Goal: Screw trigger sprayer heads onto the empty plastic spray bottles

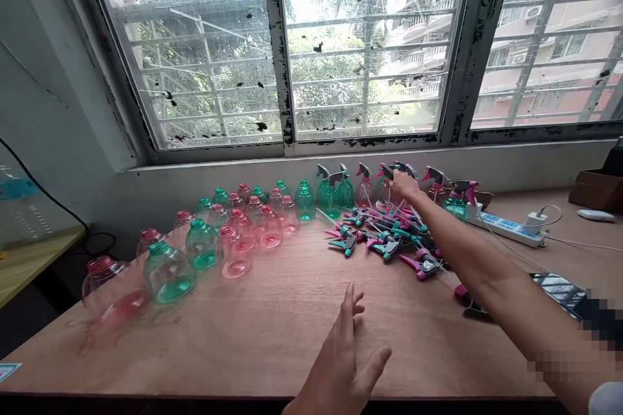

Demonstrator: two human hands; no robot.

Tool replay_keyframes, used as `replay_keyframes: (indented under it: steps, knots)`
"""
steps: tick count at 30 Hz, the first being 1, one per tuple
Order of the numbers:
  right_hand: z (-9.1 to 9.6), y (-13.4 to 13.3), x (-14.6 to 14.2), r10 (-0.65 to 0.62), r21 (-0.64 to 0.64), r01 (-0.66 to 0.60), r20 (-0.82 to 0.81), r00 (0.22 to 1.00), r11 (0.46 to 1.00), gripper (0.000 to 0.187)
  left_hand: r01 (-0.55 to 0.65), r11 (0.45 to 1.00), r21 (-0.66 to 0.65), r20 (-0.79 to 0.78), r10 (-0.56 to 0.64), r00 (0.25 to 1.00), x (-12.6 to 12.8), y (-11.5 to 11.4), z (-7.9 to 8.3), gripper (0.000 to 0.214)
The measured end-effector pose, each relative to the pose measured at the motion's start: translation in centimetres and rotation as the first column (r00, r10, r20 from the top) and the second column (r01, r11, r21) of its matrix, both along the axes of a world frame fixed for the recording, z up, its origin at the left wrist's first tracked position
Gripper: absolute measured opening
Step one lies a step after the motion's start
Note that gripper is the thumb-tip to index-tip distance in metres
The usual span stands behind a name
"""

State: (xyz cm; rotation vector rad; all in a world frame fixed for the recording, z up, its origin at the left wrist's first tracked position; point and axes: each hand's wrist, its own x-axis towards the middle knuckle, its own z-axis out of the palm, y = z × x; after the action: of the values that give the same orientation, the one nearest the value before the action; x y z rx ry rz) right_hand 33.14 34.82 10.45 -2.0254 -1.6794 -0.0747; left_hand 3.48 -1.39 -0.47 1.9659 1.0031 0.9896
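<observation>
My left hand point(341, 353) is over the front of the wooden table, fingers stretched and thumb apart, holding nothing. My right hand point(405, 185) reaches to the back of the table, its fingers closed at the black and pink head of a pink spray bottle point(384, 192); the fingertips are partly hidden. Beside it along the wall stand a green spray bottle point(346, 192), another pink spray bottle point(363, 190) and several more with heads fitted. Below the right hand lies a pile of loose trigger spray heads point(384, 233) in pink, green and black.
Several headless green bottles point(200, 246) and pink bottles point(269, 228) stand on the left of the table point(272, 337). At right are a white power strip point(511, 228) with a cable, a phone point(559, 292), a white mouse point(596, 214) and a cardboard box point(594, 191). A barred window lies behind.
</observation>
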Motion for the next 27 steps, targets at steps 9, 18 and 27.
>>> replay_keyframes:
  steps: [9,18,27]
  knots:
    - [0.0,-1.1,1.8,0.043,-0.004,-0.043,0.005,0.999,0.999,0.030,0.009,1.000,0.020,-0.033,-0.008,0.999,0.1,0.0,0.0,0.090]
    - [-0.8,-2.8,2.4,0.206,-0.057,-0.200,0.107,0.973,0.978,0.031,0.016,0.999,0.036,-0.047,-0.015,0.999,0.1,-0.2,0.2,0.091]
    - [0.0,-2.5,2.3,0.207,-0.123,-0.192,0.122,0.971,0.974,0.030,0.025,0.986,0.163,-0.121,-0.005,0.993,0.3,0.1,-0.8,0.098]
